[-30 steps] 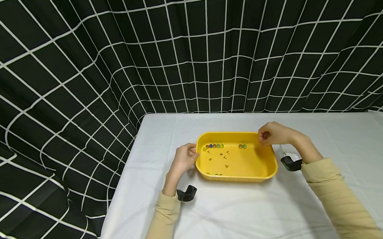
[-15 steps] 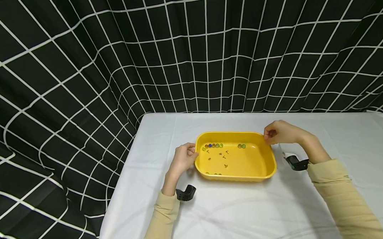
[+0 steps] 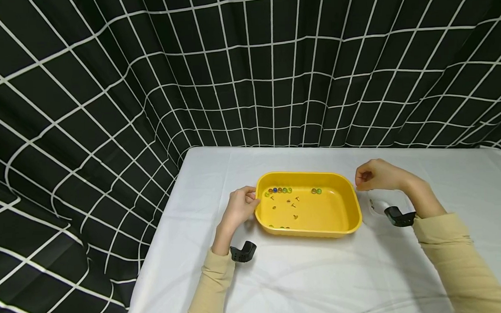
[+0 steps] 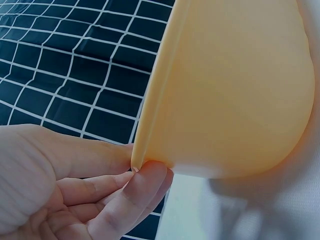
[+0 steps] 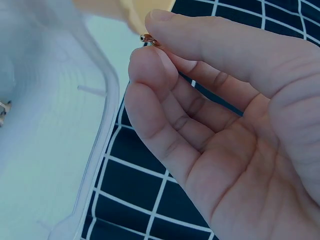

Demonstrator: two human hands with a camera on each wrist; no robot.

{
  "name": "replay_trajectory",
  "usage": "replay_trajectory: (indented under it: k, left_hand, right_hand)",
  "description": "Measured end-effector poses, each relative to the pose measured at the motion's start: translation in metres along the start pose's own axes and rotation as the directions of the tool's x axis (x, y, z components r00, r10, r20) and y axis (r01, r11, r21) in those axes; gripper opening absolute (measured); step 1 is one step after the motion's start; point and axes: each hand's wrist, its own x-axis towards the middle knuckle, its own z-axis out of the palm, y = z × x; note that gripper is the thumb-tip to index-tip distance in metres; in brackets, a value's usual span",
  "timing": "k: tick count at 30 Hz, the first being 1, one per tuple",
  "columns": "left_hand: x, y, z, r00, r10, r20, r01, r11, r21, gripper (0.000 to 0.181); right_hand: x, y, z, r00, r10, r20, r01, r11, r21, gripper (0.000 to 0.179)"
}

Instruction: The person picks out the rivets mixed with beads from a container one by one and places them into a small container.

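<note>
A yellow tray [image 3: 324, 211] sits on the white cloth. My left hand [image 3: 240, 207] pinches its left rim between thumb and fingers, seen closely in the left wrist view. Inside the tray lie several glass marbles [image 3: 280, 190], mostly along the far wall, and several small gold-coloured metal pieces [image 3: 293, 205]. My right hand [image 3: 379, 175] is just past the tray's right end, over a clear plastic container [image 5: 109, 100]. Between its thumb and fingertip it pinches a small gold-coloured metal piece [image 5: 148, 38], mostly hidden by the fingers.
More small metal pieces [image 3: 372, 204] lie in the clear container, right of the tray. The white-covered table [image 3: 306, 275] reaches back to a black curtain [image 3: 288, 66] with a white grid.
My right hand has moved right, from above the tray's far right corner to over the clear container. The left hand keeps its grip on the tray's rim.
</note>
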Motion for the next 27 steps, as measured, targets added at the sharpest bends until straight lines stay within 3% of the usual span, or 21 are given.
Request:
replay_trajectory:
  k: [12, 18, 27]
  left_hand:
    - [0.001, -0.001, 0.001, 1.000, 0.003, 0.002, -0.003, 1.000, 0.000, 0.034]
    - [0.001, -0.001, 0.000, 1.000, 0.000, 0.002, 0.000, 1.000, 0.003, 0.035]
    - [0.001, -0.002, 0.001, 1.000, 0.003, 0.008, -0.003, 1.000, -0.008, 0.035]
  right_hand:
    - [-0.013, 0.013, -0.002, 1.000, -0.001, -0.012, 0.000, 1.000, -0.019, 0.013]
    - [-0.018, 0.016, -0.003, 0.999, 0.045, -0.007, -0.045, 0.999, 0.000, 0.012]
    - [-0.025, 0.019, -0.003, 0.999, 0.052, -0.009, -0.052, 0.999, -0.003, 0.013]
